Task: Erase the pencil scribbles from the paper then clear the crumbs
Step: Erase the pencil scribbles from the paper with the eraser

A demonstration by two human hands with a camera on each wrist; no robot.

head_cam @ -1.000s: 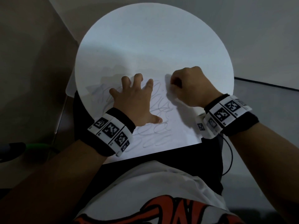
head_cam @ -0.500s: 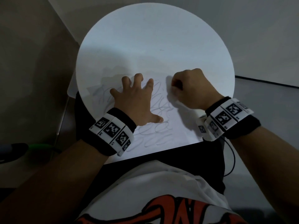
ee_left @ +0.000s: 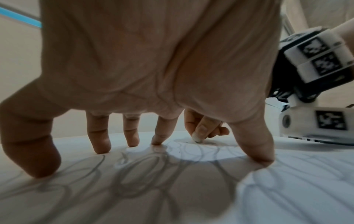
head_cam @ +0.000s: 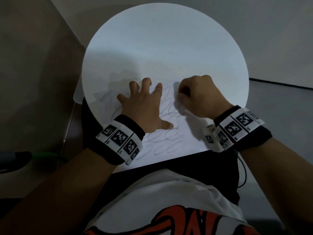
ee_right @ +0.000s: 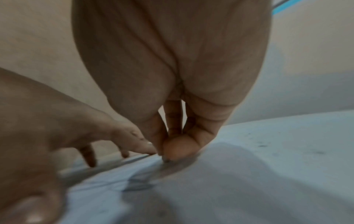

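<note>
A white paper (head_cam: 191,133) covered in looping grey pencil scribbles (head_cam: 169,143) lies on the near part of a round white table (head_cam: 160,39). My left hand (head_cam: 144,106) is spread flat on the scribbles, and its fingertips (ee_left: 101,147) press the sheet down. Just to its right, my right hand (head_cam: 199,97) is curled into a fist. Its thumb and fingers (ee_left: 203,127) pinch a small eraser whose dark tip (ee_left: 197,142) touches the paper; the rest of the eraser is hidden. In the right wrist view the pinch (ee_right: 166,157) sits on a blurred grey line. A few dark crumbs (ee_right: 262,146) lie to the right.
The table stands in a corner of grey walls, and the paper's near edge overhangs my lap. A dark and green object (head_cam: 42,155) lies on the floor at the left. A thin black cable (head_cam: 243,170) hangs beside my right wrist.
My right fist has slid a little toward me over the paper. The left hand has stayed in place.
</note>
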